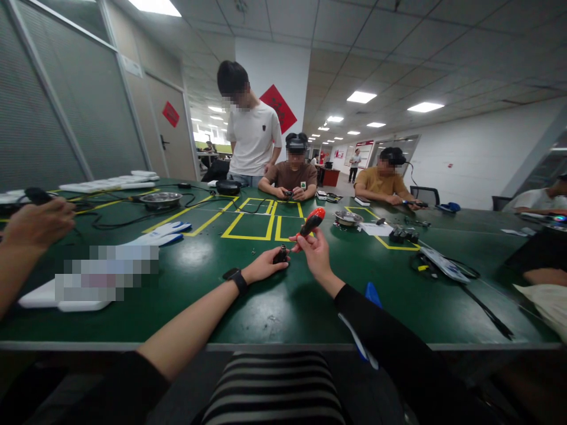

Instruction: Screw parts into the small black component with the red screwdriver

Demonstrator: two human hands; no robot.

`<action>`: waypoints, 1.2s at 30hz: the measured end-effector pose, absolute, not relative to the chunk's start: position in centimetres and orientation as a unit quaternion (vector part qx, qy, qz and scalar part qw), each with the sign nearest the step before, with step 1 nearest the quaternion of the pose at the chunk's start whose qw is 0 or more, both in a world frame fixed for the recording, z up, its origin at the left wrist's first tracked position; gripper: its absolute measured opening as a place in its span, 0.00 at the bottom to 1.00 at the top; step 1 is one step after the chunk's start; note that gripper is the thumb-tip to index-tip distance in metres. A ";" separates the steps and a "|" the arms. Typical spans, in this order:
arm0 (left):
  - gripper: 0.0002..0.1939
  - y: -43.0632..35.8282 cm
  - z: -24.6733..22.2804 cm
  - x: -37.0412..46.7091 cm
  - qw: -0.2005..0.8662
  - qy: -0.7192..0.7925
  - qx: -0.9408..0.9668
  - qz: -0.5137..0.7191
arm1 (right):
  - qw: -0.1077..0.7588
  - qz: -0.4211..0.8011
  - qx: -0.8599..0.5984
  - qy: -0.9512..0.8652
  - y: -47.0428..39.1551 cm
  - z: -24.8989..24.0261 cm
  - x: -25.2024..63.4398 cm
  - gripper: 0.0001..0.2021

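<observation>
My left hand [266, 265], with a dark watch [237, 278] at its wrist, pinches a small black part [280, 255] with a metallic top just above the green table. My right hand [315, 252] grips a red and black screwdriver [313, 221] by its handle. The tool is tilted, handle end up and to the right, with its shaft pointing down toward the black part. I cannot tell whether the tip touches it. A tiny loose piece [254, 251] lies on the table beyond my left hand.
White-blue gloves [162, 235] lie left, near a steel bowl [160, 200] and cables. At right are another steel bowl [348, 219], black parts [403, 235] and a flat white item [447, 264] with cable. A co-worker's hand [39, 227] reaches in at left; people sit opposite.
</observation>
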State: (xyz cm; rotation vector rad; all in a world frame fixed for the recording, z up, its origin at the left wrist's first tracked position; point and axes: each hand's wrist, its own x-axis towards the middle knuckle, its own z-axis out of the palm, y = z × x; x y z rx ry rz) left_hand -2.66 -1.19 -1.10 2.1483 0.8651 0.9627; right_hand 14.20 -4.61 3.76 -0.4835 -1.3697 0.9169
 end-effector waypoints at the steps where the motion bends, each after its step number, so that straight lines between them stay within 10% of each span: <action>1: 0.21 -1.1 -1.1 -2.6 0.312 0.328 0.814 0.365 | 0.654 0.403 -0.215 -0.603 -4.6 3.8 14.2 0.14; 36: 0.14 -1.2 -0.8 -2.0 0.358 0.329 0.798 0.357 | 0.658 0.412 -0.213 -0.593 -4.3 3.9 14.8 0.16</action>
